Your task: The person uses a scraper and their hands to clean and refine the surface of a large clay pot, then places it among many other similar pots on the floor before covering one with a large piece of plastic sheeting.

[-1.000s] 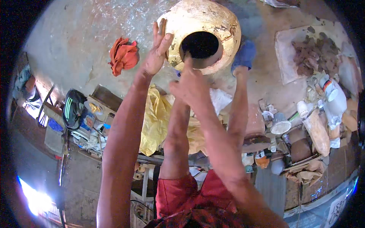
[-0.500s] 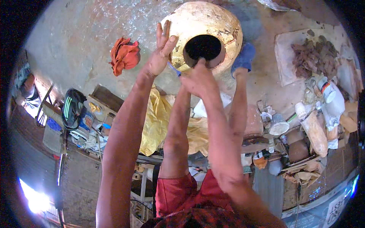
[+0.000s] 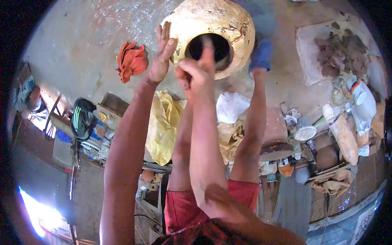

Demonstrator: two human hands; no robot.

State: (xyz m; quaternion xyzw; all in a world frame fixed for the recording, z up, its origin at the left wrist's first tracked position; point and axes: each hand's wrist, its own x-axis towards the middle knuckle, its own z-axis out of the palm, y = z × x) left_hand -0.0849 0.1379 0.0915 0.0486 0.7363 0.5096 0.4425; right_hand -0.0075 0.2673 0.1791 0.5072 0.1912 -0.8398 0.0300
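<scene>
Right hand [image 3: 198, 77]: index now farther across the pot [image 3: 212, 18] (blurred; I can't tell grip or rim contact) | left hand [image 3: 160, 61]: spread at its side

Shorts [image 3: 178, 210]: you've got plain red ones on, hems ending above the knee
Shirt [image 3: 198, 237]: only a bit shows at the bottom edge, dark with some reddish pattern, too murky to call the print tbh
Footwear [image 3: 261, 56]: blue on your right foot, can't tell if that's a shoe or a slipper
Arms: your left forearm [image 3: 130, 151] and right forearm [image 3: 203, 151] are both bare
Hands: left hand [image 3: 162, 58] bare, right hand [image 3: 200, 75] bare too, just kinda blurry
Legs [image 3: 252, 136]: bare below your hems
</scene>
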